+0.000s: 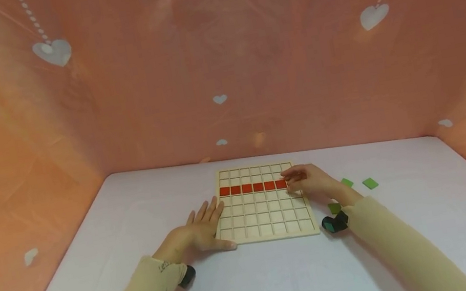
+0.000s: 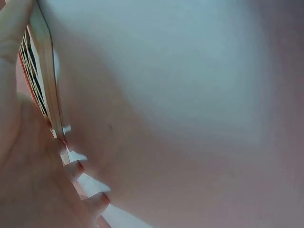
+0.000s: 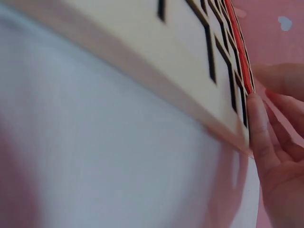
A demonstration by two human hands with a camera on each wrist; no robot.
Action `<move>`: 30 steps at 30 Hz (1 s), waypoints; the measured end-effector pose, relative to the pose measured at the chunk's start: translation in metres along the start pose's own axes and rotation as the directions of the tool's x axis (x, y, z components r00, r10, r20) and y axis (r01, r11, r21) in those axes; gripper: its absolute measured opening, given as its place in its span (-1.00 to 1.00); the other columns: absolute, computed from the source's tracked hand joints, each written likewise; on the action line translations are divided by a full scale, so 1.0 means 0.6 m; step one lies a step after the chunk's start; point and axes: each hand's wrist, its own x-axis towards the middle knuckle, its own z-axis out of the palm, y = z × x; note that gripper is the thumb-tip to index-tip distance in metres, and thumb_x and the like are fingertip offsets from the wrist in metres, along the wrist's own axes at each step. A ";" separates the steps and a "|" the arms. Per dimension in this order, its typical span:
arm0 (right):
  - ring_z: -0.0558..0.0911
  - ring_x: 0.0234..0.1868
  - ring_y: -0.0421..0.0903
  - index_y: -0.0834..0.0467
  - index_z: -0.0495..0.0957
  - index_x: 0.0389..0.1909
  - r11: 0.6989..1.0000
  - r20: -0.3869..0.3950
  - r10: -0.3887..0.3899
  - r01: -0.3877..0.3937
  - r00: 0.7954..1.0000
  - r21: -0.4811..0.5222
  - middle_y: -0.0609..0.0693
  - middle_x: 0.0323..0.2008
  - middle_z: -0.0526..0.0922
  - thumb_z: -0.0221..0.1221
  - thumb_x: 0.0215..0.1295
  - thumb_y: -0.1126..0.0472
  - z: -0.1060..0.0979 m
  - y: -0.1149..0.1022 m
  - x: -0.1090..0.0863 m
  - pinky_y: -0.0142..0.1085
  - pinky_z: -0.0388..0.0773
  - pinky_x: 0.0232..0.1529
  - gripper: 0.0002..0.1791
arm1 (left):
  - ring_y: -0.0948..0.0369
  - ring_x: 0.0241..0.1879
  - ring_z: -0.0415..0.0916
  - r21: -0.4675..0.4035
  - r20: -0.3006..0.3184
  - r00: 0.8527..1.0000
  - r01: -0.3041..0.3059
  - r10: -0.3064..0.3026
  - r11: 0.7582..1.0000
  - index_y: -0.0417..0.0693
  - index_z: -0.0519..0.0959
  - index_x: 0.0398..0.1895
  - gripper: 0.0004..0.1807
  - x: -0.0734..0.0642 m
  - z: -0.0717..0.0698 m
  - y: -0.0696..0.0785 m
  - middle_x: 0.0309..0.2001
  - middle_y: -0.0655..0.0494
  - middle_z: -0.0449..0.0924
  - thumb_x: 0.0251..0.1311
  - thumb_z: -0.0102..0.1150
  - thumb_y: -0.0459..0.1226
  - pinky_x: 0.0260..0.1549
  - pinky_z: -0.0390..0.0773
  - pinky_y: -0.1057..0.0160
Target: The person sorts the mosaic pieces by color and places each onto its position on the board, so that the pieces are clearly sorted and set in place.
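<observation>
A pale wooden grid board [image 1: 267, 239] lies on the table, with a row of red square tiles [image 1: 247, 188] across its upper part. My left hand [image 1: 203, 231] rests with spread fingers along the board's left edge, its thumb at the near left corner. In the left wrist view the fingers [image 2: 76, 168] lie beside the board's wooden side [image 2: 47, 71]. My right hand [image 1: 311, 181] is over the board's right edge, fingertips at the right end of the red row. The right wrist view shows thumb and forefinger slightly apart there, with no tile visible between them.
Three green tiles lie right of the board: one [image 1: 370, 183] farther out, one [image 1: 347, 182] beside the right wrist and one [image 1: 335, 208] partly behind it. A white cloth covers the table [image 1: 258, 286]. Behind it hangs a pink curtain [image 1: 219, 64] with hearts.
</observation>
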 end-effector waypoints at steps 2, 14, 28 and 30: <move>0.60 0.02 0.03 0.32 0.47 0.18 0.999 -0.016 -0.012 0.012 1.000 0.033 0.25 0.06 0.60 0.26 0.20 0.28 0.000 0.004 -0.007 -0.32 0.49 0.02 -0.49 | -0.04 0.52 -0.52 -0.002 -0.002 1.000 -0.007 0.007 1.000 -0.10 -0.30 0.53 0.21 -0.001 0.001 0.001 0.54 -0.03 -0.52 0.08 0.18 0.26 0.42 -0.32 -0.18; 0.55 0.11 0.06 0.21 0.49 0.19 0.997 -0.056 0.073 -0.071 0.996 0.035 0.18 0.10 0.59 0.25 0.25 0.14 -0.035 0.016 -0.044 -0.05 0.37 0.19 -0.51 | -0.06 0.51 -0.52 -0.002 -0.012 1.000 -0.009 0.009 1.000 -0.11 -0.31 0.53 0.22 -0.006 -0.002 0.005 0.54 -0.05 -0.52 0.07 0.17 0.28 0.42 -0.31 -0.18; 0.54 0.03 -0.02 0.18 0.49 0.19 0.996 -0.017 0.091 -0.091 0.996 -0.021 0.15 0.13 0.56 0.24 0.26 0.08 -0.059 0.037 -0.090 -0.29 0.46 -0.06 -0.50 | -0.06 0.52 -0.50 0.004 -0.013 1.000 -0.020 0.020 1.000 -0.10 -0.31 0.53 0.24 -0.011 -0.008 0.007 0.54 -0.05 -0.50 0.05 0.14 0.32 0.43 -0.31 -0.18; 0.54 0.02 -0.02 0.21 0.49 0.18 0.997 -0.006 0.070 -0.070 0.998 -0.024 0.17 0.13 0.55 0.25 0.25 0.10 -0.063 0.040 -0.095 -0.29 0.46 -0.07 -0.50 | -0.07 0.52 -0.49 0.014 -0.017 1.000 -0.019 0.019 1.000 -0.09 -0.30 0.54 0.24 -0.008 -0.008 0.006 0.54 -0.05 -0.50 0.05 0.14 0.32 0.42 -0.29 -0.18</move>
